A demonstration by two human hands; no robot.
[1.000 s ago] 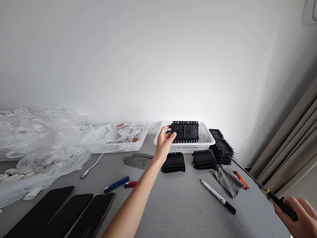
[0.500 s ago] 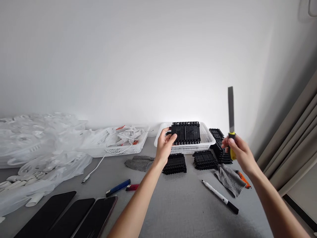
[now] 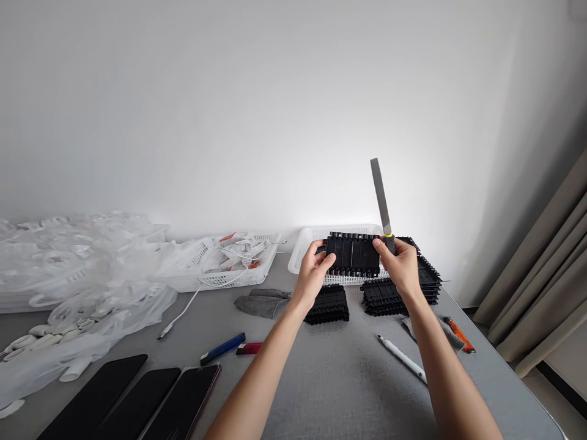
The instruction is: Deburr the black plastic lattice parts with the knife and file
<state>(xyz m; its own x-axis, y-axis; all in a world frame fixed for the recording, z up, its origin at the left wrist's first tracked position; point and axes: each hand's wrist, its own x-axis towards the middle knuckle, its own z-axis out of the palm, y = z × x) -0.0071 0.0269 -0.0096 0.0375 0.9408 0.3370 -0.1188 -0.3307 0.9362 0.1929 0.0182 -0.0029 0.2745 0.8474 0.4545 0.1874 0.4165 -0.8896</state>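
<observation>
My left hand [image 3: 314, 273] is closed on the left end of a black ribbed plastic panel [image 3: 353, 255], held up in front of a white basket [image 3: 302, 247]. My right hand [image 3: 400, 264] grips the dark handle of a flat metal file [image 3: 380, 195], its blade pointing up. The right thumb also rests against the panel's right end. Below the panel, stacks of similar black panels [image 3: 328, 304] lie on the grey table, with another stack [image 3: 383, 296] beside the right wrist. A taller pile [image 3: 428, 281] is partly hidden behind the right hand.
Right of centre lie a white marker [image 3: 403, 359], a grey cloth [image 3: 452, 336] and an orange cutter [image 3: 460, 336]. Blue [image 3: 223, 348] and red [image 3: 249, 348] objects lie near the left forearm. Several dark phones [image 3: 183, 400], a cable [image 3: 181, 315] and plastic bags [image 3: 105, 287] occupy the left.
My right hand has moved left with the file and now touches the panel's right end. The panel has shifted slightly right and down, still in my left hand.
</observation>
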